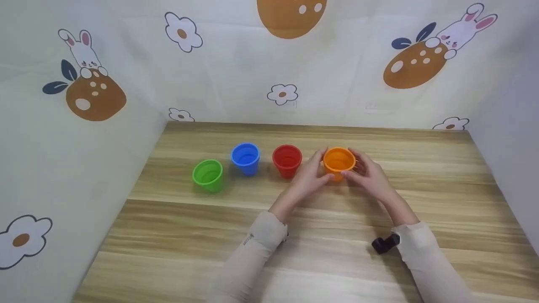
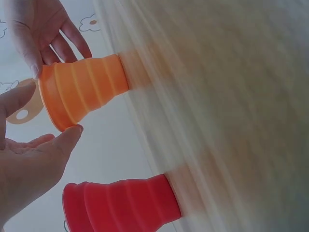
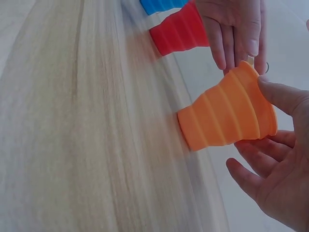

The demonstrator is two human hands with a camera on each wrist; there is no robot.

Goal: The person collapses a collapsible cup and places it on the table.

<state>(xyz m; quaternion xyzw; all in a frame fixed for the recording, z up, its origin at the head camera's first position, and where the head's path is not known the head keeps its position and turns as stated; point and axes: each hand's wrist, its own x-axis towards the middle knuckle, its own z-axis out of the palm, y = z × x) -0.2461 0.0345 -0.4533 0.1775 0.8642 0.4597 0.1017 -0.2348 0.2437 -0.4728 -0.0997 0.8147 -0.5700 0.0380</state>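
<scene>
A black device (image 1: 385, 244) juts from the right sleeve (image 1: 427, 252) above the wooden table (image 1: 328, 248). Farther on, the left hand (image 1: 309, 174) and right hand (image 1: 372, 176) curve round opposite sides of the upright orange cup (image 1: 339, 162), fingers partly spread, gripping it, rightmost in the row. Leftmost stands a green cup (image 1: 208, 176); a red cup (image 1: 287, 162) crowds the left hand; a blue cup (image 1: 246, 158) stands between these. Patterned cloth (image 1: 231, 80) hangs behind.

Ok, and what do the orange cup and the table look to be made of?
Orange cup: probably silicone or soft plastic, mostly matte, judging by its even colour and stepped, ringed wall.
Table: wood or wood-look laminate, slightly glossy; it shows streaky grain and faint orange reflection.
</scene>
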